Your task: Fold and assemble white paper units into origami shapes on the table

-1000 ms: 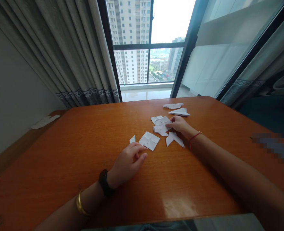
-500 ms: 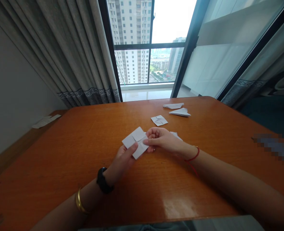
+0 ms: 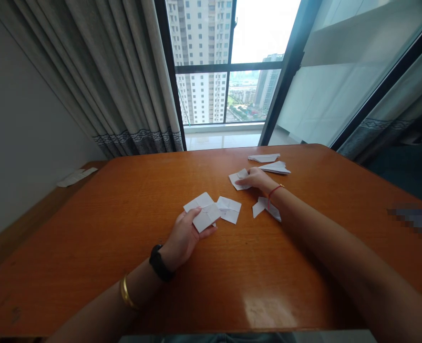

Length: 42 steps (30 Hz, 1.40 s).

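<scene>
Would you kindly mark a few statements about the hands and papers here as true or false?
1. The left hand holds folded white paper, with its thumb on top. True.
2. The right hand touches no paper. False: its fingers are on a folded square.
3. A gold bangle circles the left forearm. True.
4. The black wristband is on the right wrist. False: it is on the left wrist; the right wears a red cord.
5. A pointed folded paper lies on the table beyond the right hand. True.
</scene>
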Tool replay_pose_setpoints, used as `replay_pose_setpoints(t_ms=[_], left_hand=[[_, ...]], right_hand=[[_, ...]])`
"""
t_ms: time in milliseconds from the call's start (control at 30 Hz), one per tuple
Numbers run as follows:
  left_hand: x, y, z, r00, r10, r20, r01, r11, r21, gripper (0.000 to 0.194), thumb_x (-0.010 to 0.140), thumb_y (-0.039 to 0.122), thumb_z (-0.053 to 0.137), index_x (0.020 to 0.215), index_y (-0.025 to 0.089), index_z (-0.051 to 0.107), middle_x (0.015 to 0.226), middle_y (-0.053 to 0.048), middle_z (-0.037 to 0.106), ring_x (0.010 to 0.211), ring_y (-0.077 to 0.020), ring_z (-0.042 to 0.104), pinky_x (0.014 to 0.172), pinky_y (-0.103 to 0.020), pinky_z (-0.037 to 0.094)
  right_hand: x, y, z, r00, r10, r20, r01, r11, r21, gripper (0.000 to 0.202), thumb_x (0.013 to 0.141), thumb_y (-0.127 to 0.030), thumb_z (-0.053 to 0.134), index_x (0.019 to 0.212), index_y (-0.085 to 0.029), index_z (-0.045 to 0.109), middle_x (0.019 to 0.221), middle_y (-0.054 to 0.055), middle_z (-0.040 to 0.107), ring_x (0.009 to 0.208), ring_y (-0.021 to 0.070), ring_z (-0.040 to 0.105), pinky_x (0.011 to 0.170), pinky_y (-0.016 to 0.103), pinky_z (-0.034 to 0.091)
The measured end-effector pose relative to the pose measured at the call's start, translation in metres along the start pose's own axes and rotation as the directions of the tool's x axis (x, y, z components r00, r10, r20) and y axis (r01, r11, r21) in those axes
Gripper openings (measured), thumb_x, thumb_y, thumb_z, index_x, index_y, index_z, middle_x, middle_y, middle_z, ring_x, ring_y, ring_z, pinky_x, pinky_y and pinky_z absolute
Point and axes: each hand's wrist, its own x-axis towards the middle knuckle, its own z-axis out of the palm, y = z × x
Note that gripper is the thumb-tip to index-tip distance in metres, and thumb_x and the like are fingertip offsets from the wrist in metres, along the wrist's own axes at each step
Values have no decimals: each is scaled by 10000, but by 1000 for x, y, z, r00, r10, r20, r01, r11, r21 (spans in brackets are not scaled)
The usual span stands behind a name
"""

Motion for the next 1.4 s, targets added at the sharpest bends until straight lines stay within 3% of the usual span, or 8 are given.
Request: replay_pose_setpoints(t_ms=[200,367,600,867,1033,1133,1300,1400], left_hand=[[-5,-1,2,989,-73,130,75,997,-5,394,959,307,458,1324,167,506,1280,-164,615,1024,-277,667,733,-399,597],[-7,-1,2,965,-125,230,120,992,37,558,980,540,283,1334,180,522,1221,-165,650,978,-307,683,566,-341,593],[-9,-4,2,974,-80,211,64,995,81,509,969,502,380,1281,141,558,1133,-165,681,923,-296,693,540,-340,609],[-6,2,5,998,56,9,-57,993,100,321,948,249,478,1205,76,561,1066,-192,702,783,-264,729,527,-304,604],[1,7,1,994,60,-95,-60,998,10,324,942,269,488,1199,80,542,1123,-204,683,800,-277,734,549,-316,608],[3,6,-2,996,47,-77,-48,999,-12,335,943,262,469,1229,98,523,1158,-197,670,818,-278,733,549,-317,607],[2,4,-1,997,53,-50,-52,998,21,357,937,213,437,1278,111,463,1147,-199,670,814,-278,734,527,-308,596],[0,4,1,996,71,-49,-66,994,82,333,931,182,461,1261,138,451,1093,-175,690,783,-259,736,500,-277,583]], right_hand=[[-55,-18,-16,977,-169,131,126,950,287,413,847,-576,527,769,-175,586,644,-4,543,521,102,432,488,240,347],[-113,-52,-3,791,-410,455,145,847,511,380,830,-534,581,702,-179,535,562,-32,509,498,96,417,472,230,309],[-127,-62,27,887,-346,305,260,921,290,309,804,-391,643,629,-194,482,570,-43,519,534,106,434,483,238,285],[-99,-41,6,954,-295,54,288,951,111,215,807,-402,649,888,-202,639,785,12,647,672,147,567,568,248,383],[-85,-23,12,952,-266,152,294,933,-208,277,686,-432,762,816,-211,657,931,72,648,810,209,586,605,271,384],[-83,-16,22,955,-260,141,282,943,-177,343,585,-404,826,782,-209,625,925,77,639,825,232,572,579,272,368],[-73,-13,11,963,-248,104,251,968,-20,156,710,-241,705,786,-202,574,774,0,643,660,143,568,562,244,386],[-68,-16,-8,949,-303,-83,312,942,126,115,772,-286,661,809,-191,606,811,15,648,680,144,567,616,269,423]])
